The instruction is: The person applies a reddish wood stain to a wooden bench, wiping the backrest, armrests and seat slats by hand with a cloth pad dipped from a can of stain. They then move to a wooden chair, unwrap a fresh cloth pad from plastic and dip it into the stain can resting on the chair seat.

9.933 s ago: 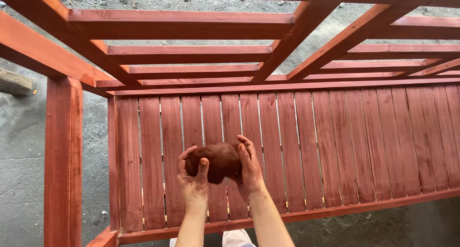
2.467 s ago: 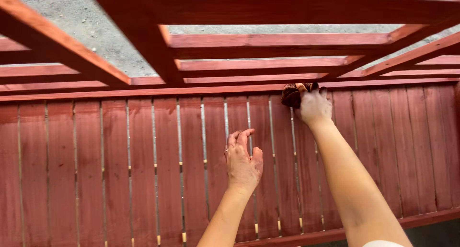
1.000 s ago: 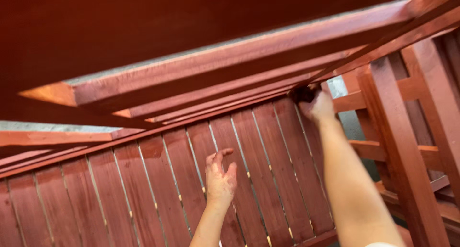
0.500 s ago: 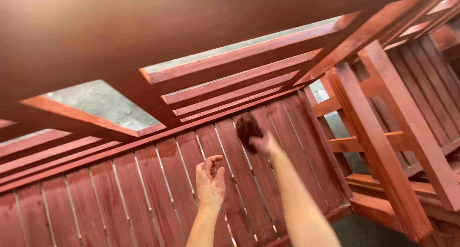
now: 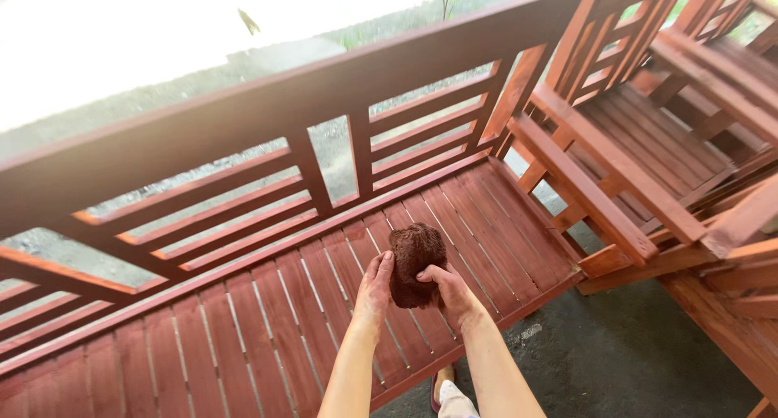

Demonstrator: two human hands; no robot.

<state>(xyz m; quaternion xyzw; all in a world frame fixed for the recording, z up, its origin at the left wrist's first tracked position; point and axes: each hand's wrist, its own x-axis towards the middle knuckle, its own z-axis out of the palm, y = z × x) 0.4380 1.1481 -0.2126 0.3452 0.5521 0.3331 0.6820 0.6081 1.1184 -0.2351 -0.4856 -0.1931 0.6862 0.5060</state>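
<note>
- The left hand point(image 5: 374, 287) and the right hand point(image 5: 450, 292) hold one dark brown wad of cloth point(image 5: 414, 264) between them, above the slatted seat of the red-brown wooden bench point(image 5: 243, 321).
- State of each grip: the left fingers point(image 5: 381, 266) are closed against the wad's left side, while the right thumb and fingers pinch its lower right edge, so both hands are clamped on it.
- The wad looks soft, light and crumpled (probably stained the colour of the wood), so it should squash and reshape readily; it is unlikely to slip or break.
- Best taken bunched in the palm, with the fingers wrapped over the top, so that a fold stays free to rub with.
- Half a second ago only the right hand carried the wad, raised toward the back slats, and the left hand lay open on the seat; now both hands meet on it, lower and nearer the body.
- The view has swung too: the backrest rail point(image 5: 324, 102) now runs across the top, and more chairs point(image 5: 648, 142) of the same wood show at the right, beside the grey floor point(image 5: 616, 361).
</note>
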